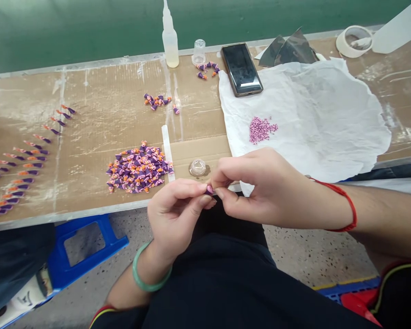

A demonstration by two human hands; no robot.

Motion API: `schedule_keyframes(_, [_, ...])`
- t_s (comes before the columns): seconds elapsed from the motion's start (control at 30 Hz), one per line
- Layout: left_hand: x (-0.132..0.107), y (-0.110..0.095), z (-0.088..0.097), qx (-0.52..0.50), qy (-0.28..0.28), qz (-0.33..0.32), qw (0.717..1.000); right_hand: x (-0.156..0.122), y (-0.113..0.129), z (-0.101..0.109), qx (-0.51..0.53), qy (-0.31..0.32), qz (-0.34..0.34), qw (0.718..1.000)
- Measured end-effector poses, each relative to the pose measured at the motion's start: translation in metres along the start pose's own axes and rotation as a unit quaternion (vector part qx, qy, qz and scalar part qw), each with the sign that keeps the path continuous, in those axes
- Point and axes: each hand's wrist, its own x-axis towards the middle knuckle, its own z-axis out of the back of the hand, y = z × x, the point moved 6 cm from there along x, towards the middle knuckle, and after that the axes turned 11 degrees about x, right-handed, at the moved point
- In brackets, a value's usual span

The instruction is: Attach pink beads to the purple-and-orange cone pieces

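My left hand point(176, 214) and my right hand point(260, 187) meet just in front of the table edge, above my lap. Both pinch one tiny pink and purple piece point(209, 188) between their fingertips. A heap of several small purple, pink and orange pieces point(139, 169) lies on the brown table point(99, 109) just left of my hands. A small clear round cap point(197, 167) sits on the table right behind my fingers. A little pile of pink beads point(261, 129) rests on a white crumpled sheet point(315, 114).
Rows of finished purple-orange pieces point(17, 169) line the table's left side. At the back stand a glue bottle point(170, 39), a clear cup point(199, 51), a phone point(241, 68) and a tape roll point(353, 41). A blue stool point(85, 246) and another person's leg are at lower left.
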Motion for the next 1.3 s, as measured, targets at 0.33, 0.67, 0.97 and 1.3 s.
schedule_keyframes(0.33, [-0.001, 0.007, -0.002, 0.018, 0.000, 0.039, 0.999, -0.002, -0.007, 0.001, 0.000, -0.012, 0.003, 1.000])
schedule_keyframes(0.67, [-0.001, -0.018, -0.001, 0.166, 0.009, -0.110, 0.980, -0.019, -0.012, 0.020, 0.013, -0.078, 0.000, 0.997])
schedule_keyframes(0.97, [-0.001, -0.031, -0.010, 0.283, 0.026, -0.211, 0.935, -0.028, -0.023, 0.024, 0.014, -0.084, 0.020, 0.996])
schedule_keyframes(1.3, [0.078, -0.015, 0.038, 0.562, 0.235, -0.091, 0.788, -0.042, -0.059, 0.043, 0.018, -0.143, 0.026, 0.989])
